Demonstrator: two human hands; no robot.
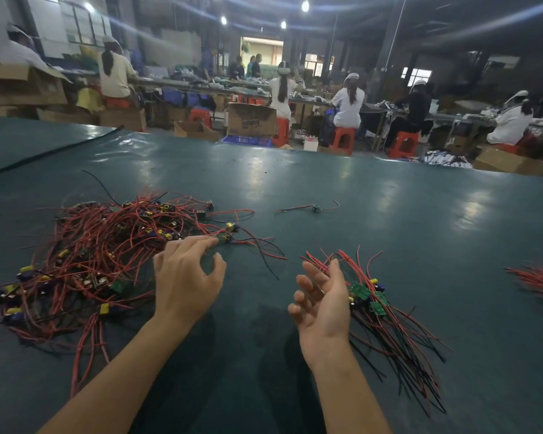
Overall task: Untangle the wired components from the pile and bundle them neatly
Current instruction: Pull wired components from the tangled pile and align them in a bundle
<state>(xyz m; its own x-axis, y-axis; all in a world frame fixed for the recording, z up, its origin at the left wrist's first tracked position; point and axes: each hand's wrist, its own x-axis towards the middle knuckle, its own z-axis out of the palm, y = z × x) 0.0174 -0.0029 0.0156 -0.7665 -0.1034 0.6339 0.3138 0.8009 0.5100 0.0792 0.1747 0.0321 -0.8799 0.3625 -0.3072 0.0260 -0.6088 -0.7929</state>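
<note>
A worker's left hand (185,280) reaches, fingers spread and thumb apart, for a small board with a yellow capacitor (225,236) at the right edge of the tangled pile (107,245) of red and black leads, gripping nothing yet. The right hand (323,305) waits palm-up, fingers loosely curved and holding nothing, just left of the sorted bunch (376,308) near the worker. Whether it touches those leads cannot be told.

The piece probably comes free best if pinched by the board, not the thin leads, and drawn slowly rightward, away from the heap, so its wires slide out rather than drag neighbours along. It should then go board-to-board with the bunch, leads running the same way.

The dark green table mat (326,189) is glossy under the ceiling lamps (305,6). One stray component (314,208) lies farther off, and another bunch (539,280) at the right edge. Beyond, workers (348,101) sit on red stools (344,139) among cardboard boxes (251,119).
</note>
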